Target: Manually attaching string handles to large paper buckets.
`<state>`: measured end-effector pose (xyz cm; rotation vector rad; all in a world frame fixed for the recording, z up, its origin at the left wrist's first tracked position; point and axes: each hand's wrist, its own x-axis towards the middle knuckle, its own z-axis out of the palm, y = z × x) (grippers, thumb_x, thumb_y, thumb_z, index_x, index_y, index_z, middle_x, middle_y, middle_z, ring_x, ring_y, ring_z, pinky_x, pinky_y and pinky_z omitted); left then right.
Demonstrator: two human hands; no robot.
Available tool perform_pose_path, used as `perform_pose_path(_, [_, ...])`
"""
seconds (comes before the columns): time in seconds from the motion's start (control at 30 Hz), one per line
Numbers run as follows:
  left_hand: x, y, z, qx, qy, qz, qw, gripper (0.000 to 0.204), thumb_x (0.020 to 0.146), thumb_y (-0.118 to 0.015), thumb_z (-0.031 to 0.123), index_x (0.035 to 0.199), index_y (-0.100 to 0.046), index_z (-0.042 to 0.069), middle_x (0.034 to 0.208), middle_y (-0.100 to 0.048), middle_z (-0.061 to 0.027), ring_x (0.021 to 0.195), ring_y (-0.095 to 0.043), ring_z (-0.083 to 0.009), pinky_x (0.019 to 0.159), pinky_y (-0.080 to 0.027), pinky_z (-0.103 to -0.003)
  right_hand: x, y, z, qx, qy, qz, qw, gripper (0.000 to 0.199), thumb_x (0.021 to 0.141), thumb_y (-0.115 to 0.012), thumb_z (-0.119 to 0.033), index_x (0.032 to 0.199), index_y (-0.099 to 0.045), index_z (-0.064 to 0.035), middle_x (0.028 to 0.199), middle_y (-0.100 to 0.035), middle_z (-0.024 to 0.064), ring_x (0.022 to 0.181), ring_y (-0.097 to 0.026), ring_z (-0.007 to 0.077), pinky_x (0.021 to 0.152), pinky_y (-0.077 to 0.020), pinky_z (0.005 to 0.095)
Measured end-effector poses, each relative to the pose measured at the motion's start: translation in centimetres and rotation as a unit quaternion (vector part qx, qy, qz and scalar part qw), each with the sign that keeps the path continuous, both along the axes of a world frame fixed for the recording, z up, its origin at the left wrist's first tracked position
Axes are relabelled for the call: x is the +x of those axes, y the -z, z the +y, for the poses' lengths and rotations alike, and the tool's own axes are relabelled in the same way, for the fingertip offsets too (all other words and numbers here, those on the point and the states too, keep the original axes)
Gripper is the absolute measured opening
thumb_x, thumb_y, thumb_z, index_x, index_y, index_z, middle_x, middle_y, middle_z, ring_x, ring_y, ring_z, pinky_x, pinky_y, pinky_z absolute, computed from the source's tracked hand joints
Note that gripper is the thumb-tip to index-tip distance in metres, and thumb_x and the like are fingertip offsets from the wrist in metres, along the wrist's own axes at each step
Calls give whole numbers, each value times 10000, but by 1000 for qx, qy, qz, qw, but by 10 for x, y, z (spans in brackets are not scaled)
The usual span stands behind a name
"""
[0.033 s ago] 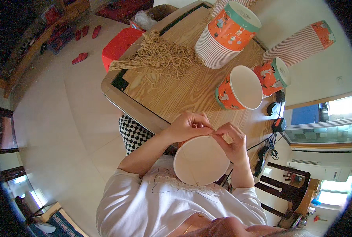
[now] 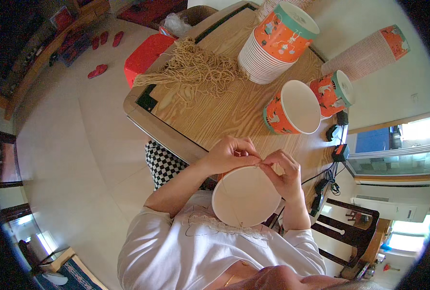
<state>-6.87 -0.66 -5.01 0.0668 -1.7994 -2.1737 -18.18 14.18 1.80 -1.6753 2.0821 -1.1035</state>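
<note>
A paper bucket point(image 2: 248, 198) sits close against my body, its white inside facing up. A thin tan string point(image 2: 233, 209) runs down across its inside to a small knot at the near rim. My left hand point(image 2: 232, 155) and my right hand point(image 2: 282, 173) meet at the far rim. Both are closed, thumb and forefinger pinching almost tip to tip. The string's end seems to be between them, though the fingers largely hide it. On the table stands an open orange-and-green bucket point(image 2: 300, 107), just beyond my right hand.
Loose tan strings point(image 2: 195, 72) lie heaped on the wooden table point(image 2: 190, 116). Behind are a tall bucket stack point(image 2: 268, 58), an upside-down bucket point(image 2: 331, 94) and another long stack point(image 2: 359, 58). Black adapters and cables point(image 2: 328, 179) line the right edge. A red stool point(image 2: 149, 55) stands left.
</note>
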Motion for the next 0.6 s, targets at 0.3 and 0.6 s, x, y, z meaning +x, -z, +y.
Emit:
perform_pose_path(0.3, [1,0,0,-1,3,14,1000,139,746,-698,165,833,-684,57,749,-561,0,656,-499,-61,563,-383,-214,0,0,-1,9,12,8,1000,147,704,-696,-53,778,-571,-35,757,-586,85,719,-582,252,627,-466,332])
perform_pose_path(0.6, [-1,4,-1,-13,10,10,1000,149,769,-677,182,845,-681,54,738,-553,-3,660,-494,-63,566,-382,-218,4,2,-3,-10,56,-36,998,140,700,-678,32,792,-578,-1,740,-585,77,690,-577,173,639,-458,265])
